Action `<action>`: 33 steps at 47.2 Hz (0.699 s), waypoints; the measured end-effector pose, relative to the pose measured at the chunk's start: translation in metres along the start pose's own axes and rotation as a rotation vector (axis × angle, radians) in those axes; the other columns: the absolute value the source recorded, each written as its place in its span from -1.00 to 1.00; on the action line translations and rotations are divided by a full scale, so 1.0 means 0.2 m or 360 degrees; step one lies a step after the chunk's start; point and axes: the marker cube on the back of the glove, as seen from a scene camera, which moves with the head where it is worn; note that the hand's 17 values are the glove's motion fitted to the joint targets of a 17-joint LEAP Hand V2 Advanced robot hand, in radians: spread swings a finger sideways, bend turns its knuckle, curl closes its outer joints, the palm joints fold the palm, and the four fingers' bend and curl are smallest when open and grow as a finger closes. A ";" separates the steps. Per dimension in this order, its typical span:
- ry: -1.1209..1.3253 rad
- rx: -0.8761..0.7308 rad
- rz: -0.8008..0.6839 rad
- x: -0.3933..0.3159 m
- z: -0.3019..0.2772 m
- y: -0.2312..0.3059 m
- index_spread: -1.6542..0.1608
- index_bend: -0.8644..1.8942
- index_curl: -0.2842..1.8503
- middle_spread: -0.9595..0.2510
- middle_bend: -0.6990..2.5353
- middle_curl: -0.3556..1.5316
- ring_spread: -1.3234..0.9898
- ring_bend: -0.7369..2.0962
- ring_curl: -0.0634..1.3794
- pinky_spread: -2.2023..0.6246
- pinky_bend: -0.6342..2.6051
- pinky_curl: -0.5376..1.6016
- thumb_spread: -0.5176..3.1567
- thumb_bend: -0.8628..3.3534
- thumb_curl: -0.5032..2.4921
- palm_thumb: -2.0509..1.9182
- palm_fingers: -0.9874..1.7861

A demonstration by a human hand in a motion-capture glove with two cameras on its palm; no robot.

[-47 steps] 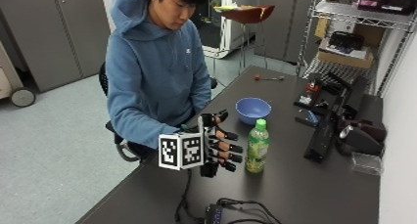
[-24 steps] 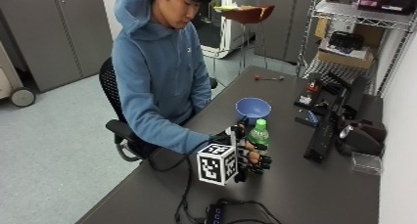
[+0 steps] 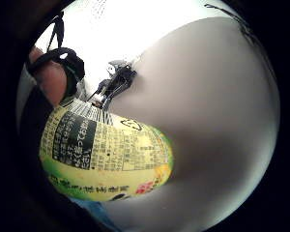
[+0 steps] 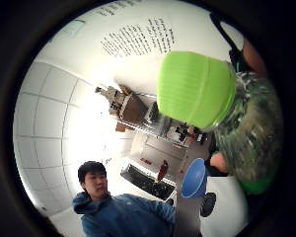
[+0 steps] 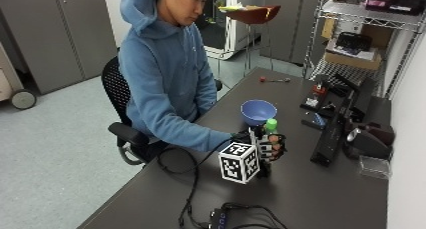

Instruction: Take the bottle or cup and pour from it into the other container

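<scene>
A green-capped bottle (image 5: 271, 125) with a yellow-green label stands upright on the dark table (image 5: 313, 199), just in front of a blue bowl (image 5: 258, 111). My gloved right hand (image 5: 271, 146) wraps around the bottle's body and hides most of it. The little finger side palm view is filled by the bottle label (image 3: 106, 154) close to the palm, with a strapped finger (image 3: 53, 77) beside it. The thumb side palm view shows the bottle cap (image 4: 195, 89), fingers curled on the bottle body (image 4: 251, 143) and the blue bowl (image 4: 195, 177) beyond. Whether the bottle's base touches the table is hidden.
Black devices (image 5: 333, 134) and a clear plastic box (image 5: 373, 166) lie along the table's right side. Cables (image 5: 226, 214) trail near the front edge. A small red item (image 5: 263, 79) sits at the far end. A wire shelf (image 5: 373, 19) stands behind.
My hand moved right from beside the bottle and closed around it. The bottle and bowl stay where they were.
</scene>
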 end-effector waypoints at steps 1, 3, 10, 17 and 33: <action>0.0008 -0.0007 0.0004 0.00 0.01 0.00 0.62 -0.23 -0.48 0.63 -0.31 -0.22 0.12 -0.03 -0.44 0.64 -0.35 -0.22 -0.36 -0.57 -0.33 0.56 0.41; 0.0028 -0.0035 0.0006 -0.02 0.03 0.00 0.63 -0.23 -0.46 0.61 -0.32 -0.21 0.10 -0.04 -0.42 0.63 -0.36 -0.22 -0.40 -0.58 -0.32 0.56 0.43; 0.0158 -0.0228 -0.0051 -0.14 0.11 0.01 0.67 -0.25 -0.42 0.55 -0.33 -0.18 0.06 -0.07 -0.39 0.58 -0.38 -0.21 -0.49 -0.60 -0.28 0.58 0.47; 0.0471 -0.0497 -0.0184 -0.28 0.19 0.01 0.68 -0.27 -0.41 0.53 -0.35 -0.16 0.04 -0.09 -0.36 0.56 -0.39 -0.20 -0.54 -0.61 -0.26 0.58 0.49; 0.1298 -0.1033 -0.0459 -0.65 0.34 -0.04 0.69 -0.27 -0.40 0.52 -0.36 -0.13 0.03 -0.11 -0.33 0.54 -0.41 -0.18 -0.58 -0.61 -0.23 0.58 0.50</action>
